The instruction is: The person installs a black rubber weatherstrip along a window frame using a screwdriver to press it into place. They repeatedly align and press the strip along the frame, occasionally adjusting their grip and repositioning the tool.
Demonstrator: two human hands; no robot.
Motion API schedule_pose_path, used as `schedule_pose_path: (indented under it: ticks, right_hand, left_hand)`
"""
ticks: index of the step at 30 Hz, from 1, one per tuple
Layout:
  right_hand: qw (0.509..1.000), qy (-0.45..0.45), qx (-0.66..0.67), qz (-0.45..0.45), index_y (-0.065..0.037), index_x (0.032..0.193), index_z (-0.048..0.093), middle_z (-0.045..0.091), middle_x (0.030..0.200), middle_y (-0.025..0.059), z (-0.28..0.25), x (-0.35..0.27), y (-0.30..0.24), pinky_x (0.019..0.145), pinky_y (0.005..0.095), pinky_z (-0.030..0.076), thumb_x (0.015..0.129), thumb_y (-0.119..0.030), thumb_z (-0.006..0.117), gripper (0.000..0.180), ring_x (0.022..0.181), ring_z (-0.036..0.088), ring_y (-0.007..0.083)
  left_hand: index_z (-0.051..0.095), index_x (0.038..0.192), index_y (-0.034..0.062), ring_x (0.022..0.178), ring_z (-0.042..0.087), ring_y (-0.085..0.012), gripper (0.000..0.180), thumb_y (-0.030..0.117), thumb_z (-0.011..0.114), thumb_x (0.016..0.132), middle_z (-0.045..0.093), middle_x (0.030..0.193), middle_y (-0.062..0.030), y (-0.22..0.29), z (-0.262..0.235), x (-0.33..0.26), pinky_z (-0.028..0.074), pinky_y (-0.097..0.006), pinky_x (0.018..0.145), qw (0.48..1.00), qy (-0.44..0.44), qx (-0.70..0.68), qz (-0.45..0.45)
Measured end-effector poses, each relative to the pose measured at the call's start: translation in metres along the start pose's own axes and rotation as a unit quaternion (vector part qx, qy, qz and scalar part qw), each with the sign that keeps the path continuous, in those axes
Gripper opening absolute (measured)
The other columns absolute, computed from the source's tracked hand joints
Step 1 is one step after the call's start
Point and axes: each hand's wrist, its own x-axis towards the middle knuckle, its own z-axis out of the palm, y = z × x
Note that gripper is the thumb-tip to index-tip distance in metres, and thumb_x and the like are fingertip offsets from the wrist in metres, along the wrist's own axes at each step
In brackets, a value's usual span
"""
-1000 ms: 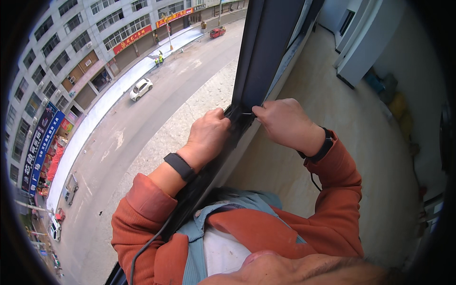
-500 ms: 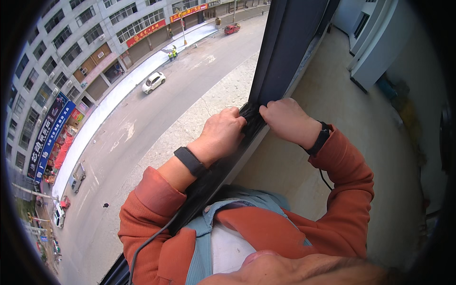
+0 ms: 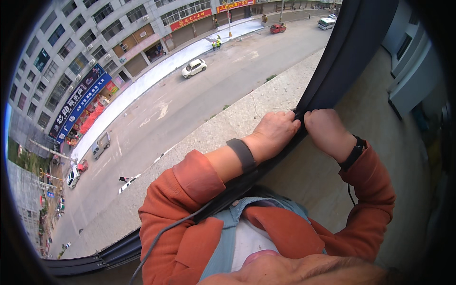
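Observation:
Both of my hands meet low on a dark window frame, where its upright [image 3: 349, 52] joins the bottom rail [image 3: 232, 195]. My left hand [image 3: 274, 135] reaches over the rail on the street side, its fingers curled and pressed together at the corner. Just across the corner, on the room side, my right hand [image 3: 329, 133] is closed with its thumb and fingers pinched against the frame. Whatever lies between the fingers is hidden. A dark band circles each wrist, and a thin cable runs along my left sleeve.
Outside and far below lies a street [image 3: 156, 114] with a white car [image 3: 194, 68], a red vehicle [image 3: 278, 28] and several people. A rough pale ledge [image 3: 247, 102] borders the window. Indoors, a pale floor [image 3: 304, 175] and a white pillar [image 3: 411, 90] are on the right.
The view has turned, so the street, frame and hands sit further right in the picture. Both hands stay closed at the same frame corner.

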Motion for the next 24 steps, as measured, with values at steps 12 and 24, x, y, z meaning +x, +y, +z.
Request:
schedule_pose_path:
  ticks: [12,24]
  right_hand:
    - [0.998,-0.036,0.006,-0.051,-0.009,0.071,0.073,0.071,0.072,0.0127,0.019,0.027,0.032,0.066,0.0441,0.057,0.076,-0.008,0.07,0.006,0.074,0.073,0.0333]
    - [0.98,-0.084,0.173,-0.044,-0.003,0.08,0.072,0.071,0.078,0.0216,0.015,0.032,0.043,0.072,0.0498,0.056,0.086,-0.016,0.075,0.015,0.078,0.072,0.0414]
  left_hand:
    - [0.064,0.107,0.0049,0.095,0.068,-0.0311,0.013,0.013,0.058,0.098,0.062,0.099,-0.0134,-0.019,0.026,0.016,0.059,-0.043,0.079,0.998,0.051,0.014,-0.014]
    - [0.063,0.106,0.004,0.095,0.068,-0.0311,0.012,0.011,0.058,0.098,0.061,0.098,-0.0137,-0.027,0.028,0.016,0.058,-0.042,0.081,0.998,0.067,-0.012,-0.002]
